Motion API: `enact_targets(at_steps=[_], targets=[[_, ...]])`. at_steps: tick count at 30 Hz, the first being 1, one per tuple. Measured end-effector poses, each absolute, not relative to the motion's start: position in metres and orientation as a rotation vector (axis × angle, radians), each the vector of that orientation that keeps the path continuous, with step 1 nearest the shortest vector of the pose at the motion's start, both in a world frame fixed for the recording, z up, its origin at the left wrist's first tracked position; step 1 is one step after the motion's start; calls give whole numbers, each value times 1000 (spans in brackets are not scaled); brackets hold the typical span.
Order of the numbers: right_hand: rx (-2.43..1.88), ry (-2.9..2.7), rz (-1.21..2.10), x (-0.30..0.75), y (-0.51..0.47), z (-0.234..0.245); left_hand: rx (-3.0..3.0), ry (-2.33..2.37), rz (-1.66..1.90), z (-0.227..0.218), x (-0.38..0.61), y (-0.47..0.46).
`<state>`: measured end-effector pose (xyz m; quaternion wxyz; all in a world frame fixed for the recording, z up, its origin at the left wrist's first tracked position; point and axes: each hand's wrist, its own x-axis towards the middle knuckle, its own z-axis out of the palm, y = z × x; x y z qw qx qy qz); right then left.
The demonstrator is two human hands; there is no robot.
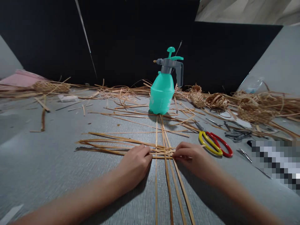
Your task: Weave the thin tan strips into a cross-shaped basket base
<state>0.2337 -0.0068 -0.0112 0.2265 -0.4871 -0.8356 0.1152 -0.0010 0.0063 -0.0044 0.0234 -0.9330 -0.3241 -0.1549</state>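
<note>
Seemingly for alignment, the left hand is steadying crossed strips, grip unclear; the right hand is pinching them.

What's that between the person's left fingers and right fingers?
In the head view, a crisscross of thin, light-brown strips lies on the table between the left fingers and right fingers.

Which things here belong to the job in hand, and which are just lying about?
Belongs:
Flat tan strips crossed in a lattice, touched by the left hand and right hand
Probably also, though neither is held: teal plastic spray bottle; yellow-and-red-handled scissors

Seemingly just lying about:
Tan woven pieces at right
Pink object at far left
</note>
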Motion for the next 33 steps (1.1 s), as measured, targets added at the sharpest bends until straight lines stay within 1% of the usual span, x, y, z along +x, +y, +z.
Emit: enact_targets(at_steps=[4, 9, 11, 17, 22, 26, 33], targets=[[-1367, -2343, 286, 233, -8, -10, -2879, -994, -373, -5, -1, 6], [-1332, -2343, 302, 229, -10, -7, -2948, -1108, -644, -8, -1, 17], [-1329, -2339, 325, 228, -11, -6, -2973, -1141, -671, -8, -1, 17], [-1386, -2372, 289, 227, -12, -11, -3007, -1218, -487, 1, 0, 2], [-1389, -2409, 224, 228, -10, -15, -2996, -1240, -461, 1, 1, -7], [-1360, -2376, 269, 228, -10, -12, -2979, -1221, -463, 0, -1, -6], [-1298, -2306, 320, 223, -13, -3, -3016, -1239, -350, 9, -3, -4]])
